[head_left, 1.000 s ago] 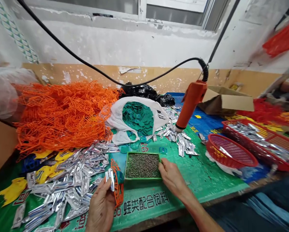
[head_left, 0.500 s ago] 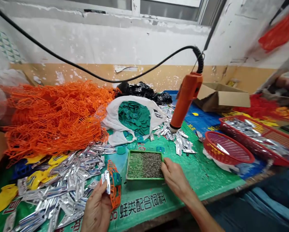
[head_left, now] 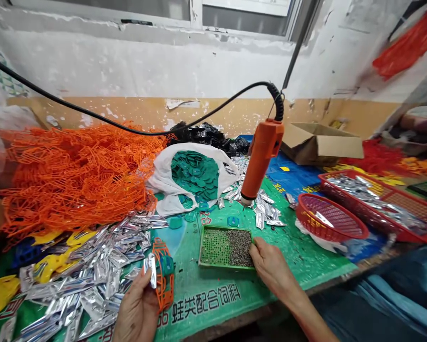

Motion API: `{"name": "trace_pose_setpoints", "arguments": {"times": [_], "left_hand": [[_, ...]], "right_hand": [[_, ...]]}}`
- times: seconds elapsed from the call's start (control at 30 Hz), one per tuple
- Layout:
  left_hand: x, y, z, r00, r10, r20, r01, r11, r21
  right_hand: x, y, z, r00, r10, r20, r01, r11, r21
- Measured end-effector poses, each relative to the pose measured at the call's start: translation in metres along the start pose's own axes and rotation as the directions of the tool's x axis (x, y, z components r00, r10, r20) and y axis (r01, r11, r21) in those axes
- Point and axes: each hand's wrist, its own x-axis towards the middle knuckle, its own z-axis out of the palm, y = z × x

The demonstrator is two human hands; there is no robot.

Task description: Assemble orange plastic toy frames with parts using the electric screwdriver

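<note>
My left hand [head_left: 137,308] is at the bottom of the view, holding up an orange plastic lattice frame [head_left: 162,274] with a teal piece [head_left: 167,266] set in it. A silver foil sachet [head_left: 152,270] stands between my thumb side and the frame. My right hand [head_left: 273,270] rests against the lower right corner of a shallow green tray [head_left: 226,228]. Small dark grains [head_left: 240,248] lie heaped in the tray's right half. Its left half shows a green perforated grid [head_left: 215,247] with grains sitting in the holes.
An orange hand tool [head_left: 261,161] hangs on a black coiled cable above the bench. A heap of orange frames [head_left: 74,180], silver sachets [head_left: 92,285], a white bag of teal pieces [head_left: 194,175], red baskets [head_left: 327,218] and a cardboard box [head_left: 320,145] surround the tray.
The grains have shifted toward the tray's right side, baring more of the perforated grid. My right hand stays at the tray's edge. The whole view has drifted left.
</note>
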Motion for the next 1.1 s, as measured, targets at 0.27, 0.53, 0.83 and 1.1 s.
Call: {"name": "trace_pose_setpoints", "arguments": {"times": [0.27,0.53,0.83,1.1], "left_hand": [[0.000,-0.002,-0.002,0.999,0.024,0.031,-0.024,0.999,0.022],[0.003,-0.003,-0.005,0.999,0.026,0.044,-0.026,1.000,0.003],[0.000,-0.006,-0.002,0.995,0.080,0.051,-0.080,0.997,0.001],[-0.007,-0.012,-0.004,0.980,0.111,0.168,-0.145,0.968,0.207]], "right_hand": [[0.003,-0.002,0.005,0.999,-0.025,0.049,0.025,1.000,-0.006],[0.013,0.002,0.008,0.998,-0.041,0.046,0.045,0.995,-0.090],[0.026,0.010,0.006,0.996,-0.062,0.058,0.072,0.980,-0.184],[0.023,0.013,0.005,0.996,-0.091,0.006,0.092,0.988,-0.125]]}}
